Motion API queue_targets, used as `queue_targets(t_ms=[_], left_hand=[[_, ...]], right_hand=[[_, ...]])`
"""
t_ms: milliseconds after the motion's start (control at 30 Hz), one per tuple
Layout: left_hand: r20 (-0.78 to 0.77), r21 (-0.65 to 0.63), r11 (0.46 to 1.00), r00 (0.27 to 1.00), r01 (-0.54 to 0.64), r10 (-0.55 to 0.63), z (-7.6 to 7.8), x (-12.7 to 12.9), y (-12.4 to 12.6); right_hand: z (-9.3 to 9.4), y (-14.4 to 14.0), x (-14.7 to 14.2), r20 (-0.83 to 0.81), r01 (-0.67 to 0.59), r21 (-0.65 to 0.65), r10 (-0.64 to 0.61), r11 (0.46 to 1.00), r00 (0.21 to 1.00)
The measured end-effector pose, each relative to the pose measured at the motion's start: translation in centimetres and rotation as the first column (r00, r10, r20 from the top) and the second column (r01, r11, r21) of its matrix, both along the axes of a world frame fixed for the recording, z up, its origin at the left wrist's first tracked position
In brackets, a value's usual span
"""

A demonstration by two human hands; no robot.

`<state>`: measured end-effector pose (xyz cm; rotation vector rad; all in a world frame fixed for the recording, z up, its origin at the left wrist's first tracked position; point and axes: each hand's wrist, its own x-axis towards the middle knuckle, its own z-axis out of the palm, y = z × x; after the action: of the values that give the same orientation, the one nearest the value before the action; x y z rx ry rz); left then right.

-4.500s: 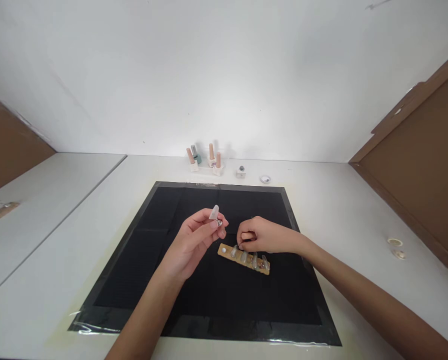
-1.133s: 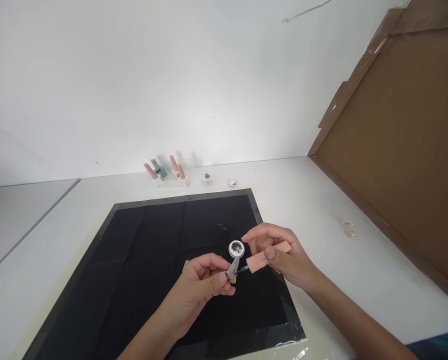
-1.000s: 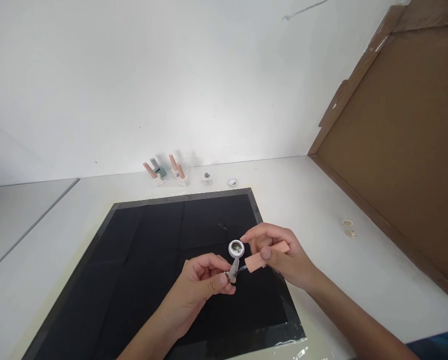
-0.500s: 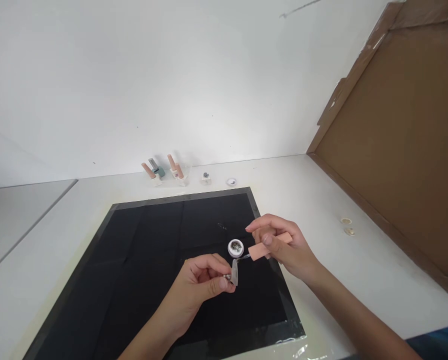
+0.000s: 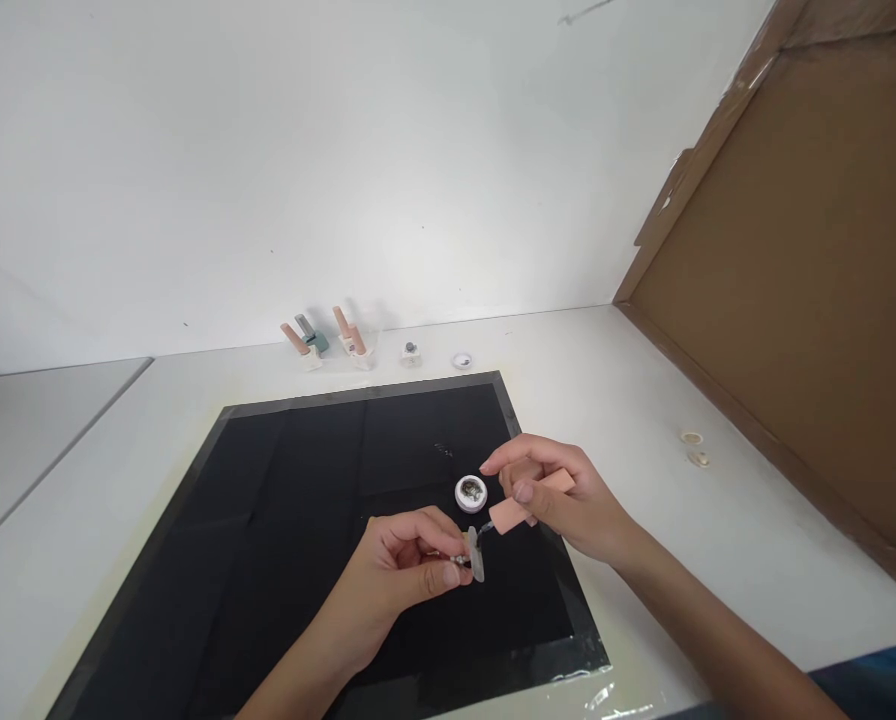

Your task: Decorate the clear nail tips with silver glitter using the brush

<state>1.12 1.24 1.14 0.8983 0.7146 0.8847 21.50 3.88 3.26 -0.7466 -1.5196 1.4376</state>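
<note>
Your left hand (image 5: 425,560) pinches the nail tip (image 5: 477,558) by its silvery base above the black mat (image 5: 305,520), your right hand (image 5: 553,497) grips the peach brush (image 5: 509,512) against it, so brushing looks underway but unfinished.

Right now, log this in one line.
left hand: holds nail tip | right hand: holds peach-handled brush | open jar: on black mat

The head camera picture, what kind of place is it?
Probably a nail-decorating table, though I can't be sure. Polish-like bottles stand at the back, the left hand holds a pale nail tip, and the right hand holds a peach-handled brush.
</note>
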Motion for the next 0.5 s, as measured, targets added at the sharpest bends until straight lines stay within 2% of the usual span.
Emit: queue_targets(t_ms=[100, 233, 367, 500], left_hand=[[-0.002, 0.002, 1.000, 1.000, 0.002, -0.002, 0.1, 0.0, 0.0], [0.017, -0.016, 1.000, 1.000, -0.006, 0.006, 0.2, 0.1, -0.1], [0.025, -0.126, 0.991, 0.999, -0.041, 0.044, 0.2, -0.1, 0.0], [0.057, -0.205, 0.978, 0.997, -0.046, 0.059, 0.1, -0.5, 0.2]], right_hand=[[-0.1, 0.1, 0.1, 0.017, 0.037, -0.006, -0.037, 0.999, 0.999], [0.0, 0.4, 0.2, 0.020, 0.105, -0.081, -0.103, 0.991, 0.994], [0.2, 1.2, 0.4, 0.018, 0.164, -0.109, -0.163, 0.980, 0.987], [0.2, 2.0, 0.6, 0.085, 0.159, -0.123, -0.149, 0.980, 0.985]])
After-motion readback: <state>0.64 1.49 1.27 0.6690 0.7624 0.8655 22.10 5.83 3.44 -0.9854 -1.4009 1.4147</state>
